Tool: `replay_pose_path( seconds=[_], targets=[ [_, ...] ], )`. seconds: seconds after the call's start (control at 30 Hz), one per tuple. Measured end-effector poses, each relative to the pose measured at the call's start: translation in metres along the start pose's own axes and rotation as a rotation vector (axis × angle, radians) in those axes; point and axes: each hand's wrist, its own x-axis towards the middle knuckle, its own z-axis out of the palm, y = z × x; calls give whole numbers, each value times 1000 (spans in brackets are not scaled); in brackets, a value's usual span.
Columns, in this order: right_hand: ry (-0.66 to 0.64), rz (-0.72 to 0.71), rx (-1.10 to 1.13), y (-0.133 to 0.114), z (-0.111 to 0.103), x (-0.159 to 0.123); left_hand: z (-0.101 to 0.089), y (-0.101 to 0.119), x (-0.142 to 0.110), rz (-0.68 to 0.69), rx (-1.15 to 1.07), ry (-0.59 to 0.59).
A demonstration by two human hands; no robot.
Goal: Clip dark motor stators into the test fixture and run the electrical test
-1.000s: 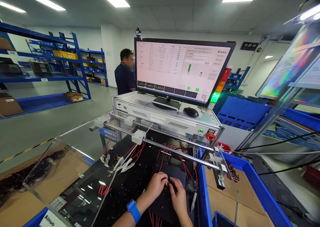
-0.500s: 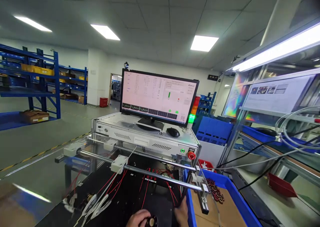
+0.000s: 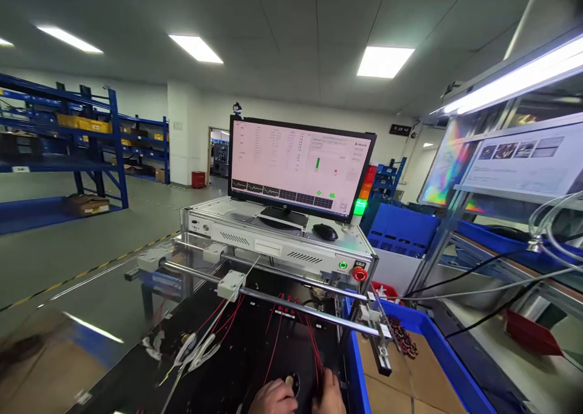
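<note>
At the bottom centre, my left hand (image 3: 276,397) has its fingers curled on a small round dark part (image 3: 296,385) with a pale, brass-coloured middle. Just to its right, my right hand (image 3: 330,394) closes its fingers at the lower ends of several red wires (image 3: 313,341); the fingertips are partly hidden. Both hands are low over the black work surface (image 3: 255,335). White-handled clips (image 3: 200,354) with wires lie left of the hands.
Metal rails (image 3: 310,311) cross above the black surface. Behind stands a tester box (image 3: 268,248) bearing a monitor (image 3: 298,165) and a mouse (image 3: 325,232). A blue tray (image 3: 439,353) at the right holds cardboard and a cluster of small dark-red parts (image 3: 405,338). A red emergency button (image 3: 359,274) is on the box.
My right hand has moved from beside the tray's edge to the red wire ends. My left hand still holds the round part. The view has shifted slightly.
</note>
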Motion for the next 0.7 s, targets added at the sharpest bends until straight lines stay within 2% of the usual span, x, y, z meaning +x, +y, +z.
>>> replay_pose_path(
  seconds=[0.07,0.13,0.23,0.33,0.57,0.7],
  targets=[
    [21,-38,-17,1,3,-19,-6,12,6,-71,34,-10],
    [1,-36,-43,0,-1,-36,-13,24,13,-179,40,-81],
    [-110,41,-117,-4,-14,-55,-19,38,23,-307,34,-147],
    [-206,91,-193,-5,-28,-63,-18,47,29,-378,22,-147],
    [-238,87,-133,-1,-40,-55,-2,61,25,-286,56,-172],
    [-210,126,-60,-1,-47,-50,-11,58,17,-246,35,-219]
  ],
)
